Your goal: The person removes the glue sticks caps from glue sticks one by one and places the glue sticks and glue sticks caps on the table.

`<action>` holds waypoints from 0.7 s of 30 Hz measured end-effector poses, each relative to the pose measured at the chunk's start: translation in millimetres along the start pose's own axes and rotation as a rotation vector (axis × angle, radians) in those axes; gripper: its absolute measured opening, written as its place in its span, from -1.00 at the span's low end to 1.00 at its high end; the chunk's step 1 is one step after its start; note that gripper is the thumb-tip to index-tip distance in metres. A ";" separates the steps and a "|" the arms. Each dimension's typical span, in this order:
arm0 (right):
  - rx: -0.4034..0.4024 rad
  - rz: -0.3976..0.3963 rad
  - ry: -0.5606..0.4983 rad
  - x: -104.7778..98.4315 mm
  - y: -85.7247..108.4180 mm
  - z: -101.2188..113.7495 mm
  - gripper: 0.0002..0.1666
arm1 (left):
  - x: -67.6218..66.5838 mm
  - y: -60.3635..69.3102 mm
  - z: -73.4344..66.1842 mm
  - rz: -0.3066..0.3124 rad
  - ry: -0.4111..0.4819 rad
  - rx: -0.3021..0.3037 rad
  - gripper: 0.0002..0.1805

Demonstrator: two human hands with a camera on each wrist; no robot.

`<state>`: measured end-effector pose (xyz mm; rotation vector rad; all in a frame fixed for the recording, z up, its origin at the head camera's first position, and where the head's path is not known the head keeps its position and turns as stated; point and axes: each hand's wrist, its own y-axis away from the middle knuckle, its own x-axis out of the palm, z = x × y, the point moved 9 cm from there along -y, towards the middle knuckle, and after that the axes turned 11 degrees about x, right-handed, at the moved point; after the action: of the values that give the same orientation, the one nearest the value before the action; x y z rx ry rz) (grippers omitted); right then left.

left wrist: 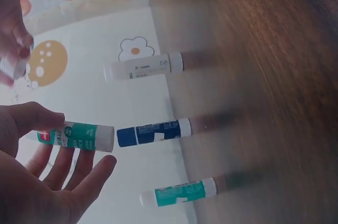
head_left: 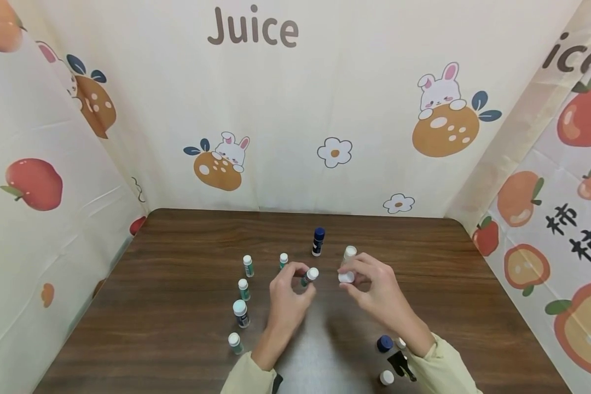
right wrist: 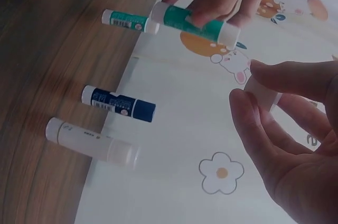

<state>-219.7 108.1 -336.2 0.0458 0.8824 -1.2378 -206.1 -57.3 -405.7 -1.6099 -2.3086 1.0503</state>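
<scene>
My left hand (head_left: 288, 298) pinches a green-labelled glue stick (left wrist: 79, 136) between thumb and fingers, its white end tilted up in the head view. To the right, my right hand (head_left: 381, 290) holds a white cap (right wrist: 262, 93) between thumb and fingertips, apart from the stick. Behind the hands stand a dark blue glue stick (head_left: 318, 242), a white one (left wrist: 146, 67) and a green one (left wrist: 180, 192), all upright on the table.
On the wooden table (head_left: 192, 246), several capped glue sticks stand in a column at the left, one of them thicker (head_left: 241, 313). Near the right forearm lie a blue cap (head_left: 384, 343), a black clip (head_left: 401, 365) and a white cap (head_left: 386, 377). Printed curtains surround the table.
</scene>
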 end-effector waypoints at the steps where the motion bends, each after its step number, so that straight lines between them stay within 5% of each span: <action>1: 0.001 -0.005 0.005 -1.4 0.5 -1.2 -0.57 | -0.9 0.5 1.8 -0.004 0.004 -0.012 -0.69; 21: 0.148 -0.063 0.133 -25.0 20.6 -53.1 -0.61 | -25.8 16.8 42.6 -0.105 -0.059 -0.220 -0.69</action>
<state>-233.4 161.1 -365.8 0.2222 0.9111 -1.3700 -202.8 -96.2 -440.9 -1.5267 -2.5953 0.8577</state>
